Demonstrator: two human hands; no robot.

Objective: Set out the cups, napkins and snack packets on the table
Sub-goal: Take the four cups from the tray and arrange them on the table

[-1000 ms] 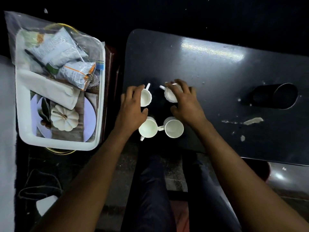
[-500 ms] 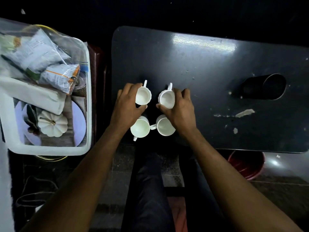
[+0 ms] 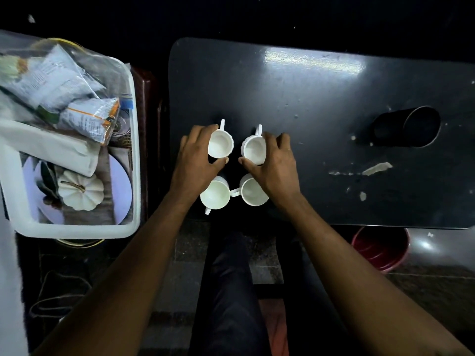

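Several white cups stand in a tight square near the front left of the dark table (image 3: 321, 98). My left hand (image 3: 195, 163) grips the far left cup (image 3: 219, 145), its handle pointing away from me. My right hand (image 3: 275, 165) grips the far right cup (image 3: 254, 149), handle also pointing away. Two near cups, one on the left (image 3: 215, 197) and one on the right (image 3: 253, 192), sit below my hands. Snack packets (image 3: 90, 119) and a folded white napkin (image 3: 51, 150) lie in the white tub (image 3: 72, 231) at the left.
A dark cylindrical cup (image 3: 408, 127) lies on its side at the table's right. The tub also holds a white pumpkin ornament (image 3: 81, 190) on a plate. A red bucket (image 3: 380, 249) stands on the floor under the table's front right. My legs are below.
Both hands turned the two far cups so their handles now point straight away from me, and the cups shifted slightly apart. The near cups stayed put.
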